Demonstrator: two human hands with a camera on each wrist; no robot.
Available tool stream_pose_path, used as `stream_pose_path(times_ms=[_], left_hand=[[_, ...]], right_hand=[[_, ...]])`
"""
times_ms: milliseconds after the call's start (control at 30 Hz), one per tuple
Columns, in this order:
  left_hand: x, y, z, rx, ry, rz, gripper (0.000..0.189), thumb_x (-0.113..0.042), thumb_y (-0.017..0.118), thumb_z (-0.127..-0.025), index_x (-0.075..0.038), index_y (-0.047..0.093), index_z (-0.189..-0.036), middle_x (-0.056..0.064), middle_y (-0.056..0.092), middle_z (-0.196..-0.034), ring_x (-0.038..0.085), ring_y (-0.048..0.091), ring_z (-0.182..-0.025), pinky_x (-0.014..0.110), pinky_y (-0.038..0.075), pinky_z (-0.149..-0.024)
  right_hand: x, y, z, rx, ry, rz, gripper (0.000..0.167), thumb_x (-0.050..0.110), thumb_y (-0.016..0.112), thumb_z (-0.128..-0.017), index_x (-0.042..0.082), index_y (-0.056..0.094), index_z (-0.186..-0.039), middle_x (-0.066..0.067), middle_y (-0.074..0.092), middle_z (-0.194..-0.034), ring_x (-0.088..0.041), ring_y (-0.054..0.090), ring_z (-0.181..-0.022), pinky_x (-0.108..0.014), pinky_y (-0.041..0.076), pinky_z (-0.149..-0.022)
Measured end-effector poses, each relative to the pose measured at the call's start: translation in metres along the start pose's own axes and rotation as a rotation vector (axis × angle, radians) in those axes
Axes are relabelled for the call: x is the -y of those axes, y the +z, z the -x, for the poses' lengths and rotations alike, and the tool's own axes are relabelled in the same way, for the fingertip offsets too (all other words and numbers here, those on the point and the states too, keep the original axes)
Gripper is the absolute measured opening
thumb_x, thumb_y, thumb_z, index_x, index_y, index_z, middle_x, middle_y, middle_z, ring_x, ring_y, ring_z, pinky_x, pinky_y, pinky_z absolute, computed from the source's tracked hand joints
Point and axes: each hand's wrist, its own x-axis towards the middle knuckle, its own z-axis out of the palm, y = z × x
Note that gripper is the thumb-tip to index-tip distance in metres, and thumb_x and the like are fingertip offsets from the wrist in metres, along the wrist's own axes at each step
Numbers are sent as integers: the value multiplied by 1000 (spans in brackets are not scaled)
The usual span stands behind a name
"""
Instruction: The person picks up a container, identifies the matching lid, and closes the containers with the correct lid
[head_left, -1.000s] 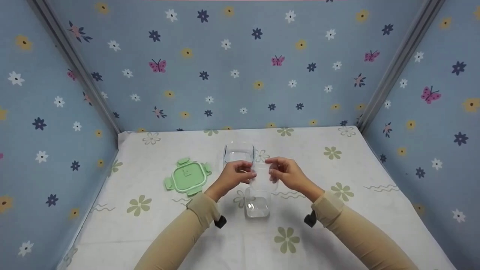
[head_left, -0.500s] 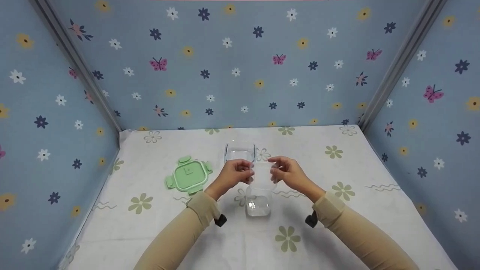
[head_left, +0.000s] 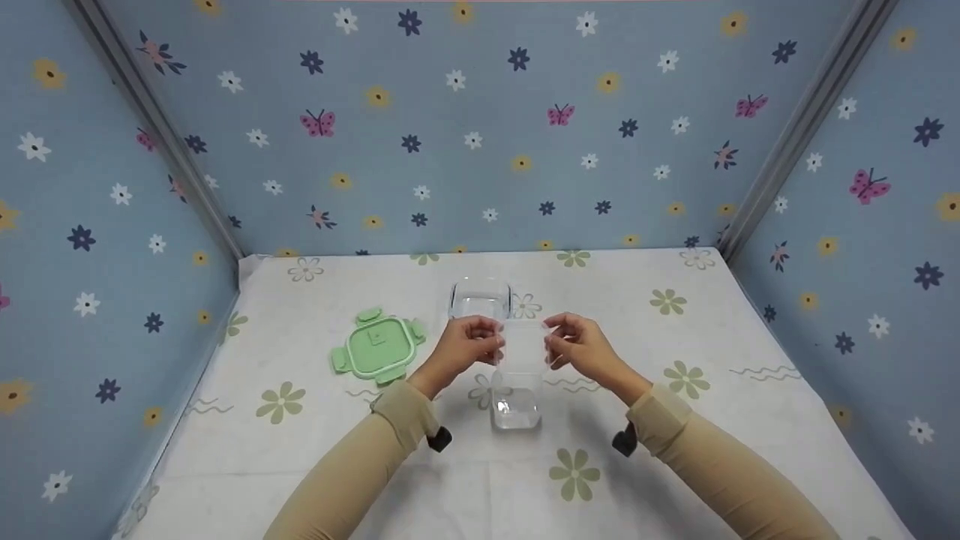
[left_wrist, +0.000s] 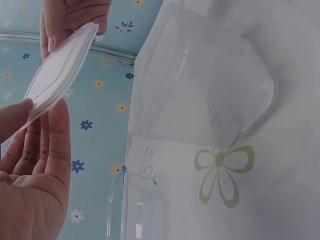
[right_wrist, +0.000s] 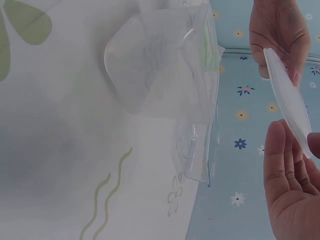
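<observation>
A translucent white square lid [head_left: 523,346] is held up between my two hands. My left hand [head_left: 466,345] pinches its left edge between thumb and fingers, and my right hand [head_left: 581,348] pinches the right edge. In the left wrist view the lid [left_wrist: 62,72] appears tilted, nearly edge-on. Just below it, on the table, stands a clear plastic container [head_left: 517,409] with its top open; the left wrist view shows this container [left_wrist: 210,80] large, apart from the lid. Behind my left hand is a clear glass container [head_left: 480,296], partly hidden by that hand.
A green lid [head_left: 381,347] with side flaps lies on the table to the left of my left hand. The flower-print tablecloth [head_left: 300,472] covers the table. Blue patterned walls [head_left: 480,112] close in the back and both sides.
The white lid has turned slightly to sit squarer between my hands, its face showing more plainly. My right hand has shifted a little to the right. Containers and green lid stay in place.
</observation>
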Motion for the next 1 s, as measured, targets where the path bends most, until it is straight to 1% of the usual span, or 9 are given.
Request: stream_pose_path(times_ms=[100,233,400,467,667,800,900,1000], left_hand=[[1,1,1,-23,-31,-4,19,-3,72,-101,3,71,-119,4,74,-95,12,74,-77,29,66,-76],[2,1,3,-37,-56,-13,20,-7,70,-103,7,71,-119,5,73,-94,12,72,-75,27,66,-73],[4,0,4,-48,-86,-30,19,-10,71,-104,5,73,-116,4,69,-91,12,69,-72,25,64,-68],[4,0,4,-51,-97,-36,19,-9,71,-103,5,73,-116,6,69,-91,11,68,-71,25,64,-67],[6,2,4,-56,-130,-75,26,-8,74,-102,5,72,-124,8,68,-90,10,69,-66,25,64,-64],[6,3,5,-65,-159,-115,29,-8,75,-101,4,73,-128,9,68,-91,10,70,-65,24,64,-63],[6,3,6,-67,-175,-145,30,-9,75,-101,4,73,-128,8,68,-91,10,70,-65,24,64,-63],[7,3,8,-66,-184,-151,29,-8,75,-101,5,73,-127,8,68,-91,10,69,-64,24,63,-62]], right_hand=[[-3,2,-1,-13,5,11,27,2,62,-107,-8,62,-131,-11,68,-91,-18,71,-71,-30,65,-67],[-6,5,-2,-25,23,17,24,2,63,-106,-7,63,-128,-10,67,-86,-16,70,-68,-29,64,-64],[-10,7,-2,-22,65,21,25,3,63,-107,-7,63,-129,-9,66,-82,-15,69,-64,-29,64,-61],[-11,8,-2,-19,77,24,25,4,63,-107,-8,63,-129,-8,66,-81,-15,69,-62,-29,63,-59],[-16,11,-2,-3,105,45,26,6,62,-108,-8,62,-130,-5,65,-73,-14,65,-57,-27,60,-55],[-19,14,-1,5,131,78,27,8,62,-108,-7,63,-131,-4,64,-69,-13,63,-53,-26,57,-51],[-21,16,-1,5,156,99,27,10,62,-108,-5,64,-131,-3,64,-69,-13,62,-53,-26,55,-50],[-23,18,-1,4,187,112,27,11,62,-108,-3,65,-131,-3,64,-69,-13,62,-53,-26,55,-50]])
